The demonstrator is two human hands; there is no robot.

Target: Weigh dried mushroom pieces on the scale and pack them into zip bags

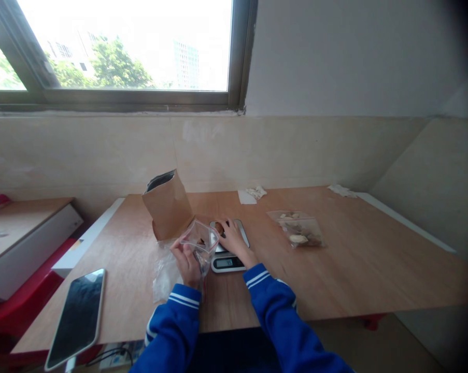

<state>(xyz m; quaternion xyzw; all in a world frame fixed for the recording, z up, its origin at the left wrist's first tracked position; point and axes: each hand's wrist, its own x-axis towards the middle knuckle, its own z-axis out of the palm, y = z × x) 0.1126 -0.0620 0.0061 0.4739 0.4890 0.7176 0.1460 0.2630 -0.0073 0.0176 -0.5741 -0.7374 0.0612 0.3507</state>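
The left hand [187, 264] is holding a clear zip bag [199, 241] above the counter [358, 259], with its fingers [183, 253] clenching the bag's lower part. The bag is tilting toward a digital scale [228, 263], and its contents are too blurred to tell. The right hand [234, 239] is resting over the scale's pan, with its fingers [225, 228] curling beside a brown piece [218, 228]; I cannot tell whether they are gripping it. The scale's display is glowing, its digits unreadable. A kraft bag [167, 206] is standing upright just beyond the left hand, showing a black lining at its open top. A second clear bag [299, 229] is lying right of the scale, holding pale and brown pieces. A crumpled plastic sheet [165, 277] is lying beneath the left hand.
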